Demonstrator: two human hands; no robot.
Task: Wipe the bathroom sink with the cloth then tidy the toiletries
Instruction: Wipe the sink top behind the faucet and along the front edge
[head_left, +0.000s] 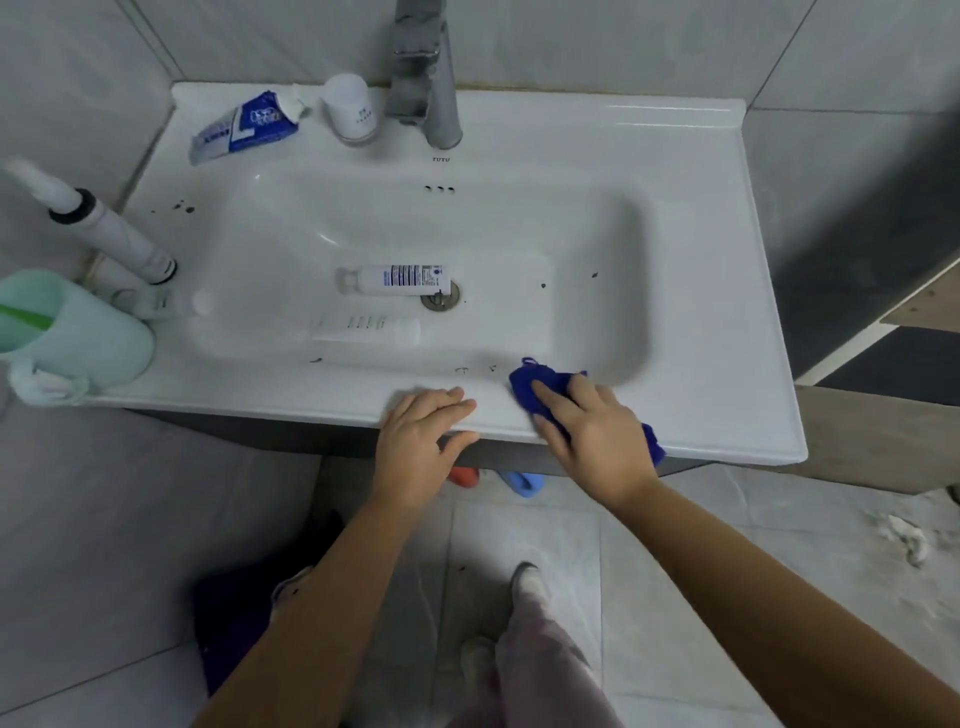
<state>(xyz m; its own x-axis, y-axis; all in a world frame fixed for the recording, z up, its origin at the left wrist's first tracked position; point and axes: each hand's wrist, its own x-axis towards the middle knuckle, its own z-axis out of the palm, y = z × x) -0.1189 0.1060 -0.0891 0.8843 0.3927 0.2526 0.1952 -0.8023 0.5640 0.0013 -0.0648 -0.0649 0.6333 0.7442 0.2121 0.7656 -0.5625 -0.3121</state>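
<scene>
The white sink (701, 270) fills the view. My right hand (597, 431) presses a blue cloth (530, 384) flat onto the front rim with fairly straight fingers. My left hand (421, 436) rests on the front rim just left of it, fingers straight, thumb under the edge. A white tube with blue print (395, 280) lies in the basin beside the drain (440, 299). A second white tube (363, 330) lies nearer the front. A blue toothpaste tube (244, 127) and a white cup (350, 109) sit at the back left. Dark spots mark the basin.
The tap (431, 78) rises at the back centre. On the left rim stand a green cup (72, 327), a white pump bottle (109, 228) and a small white item (47, 382). Tiled walls close the back and left. My feet and tiled floor are below.
</scene>
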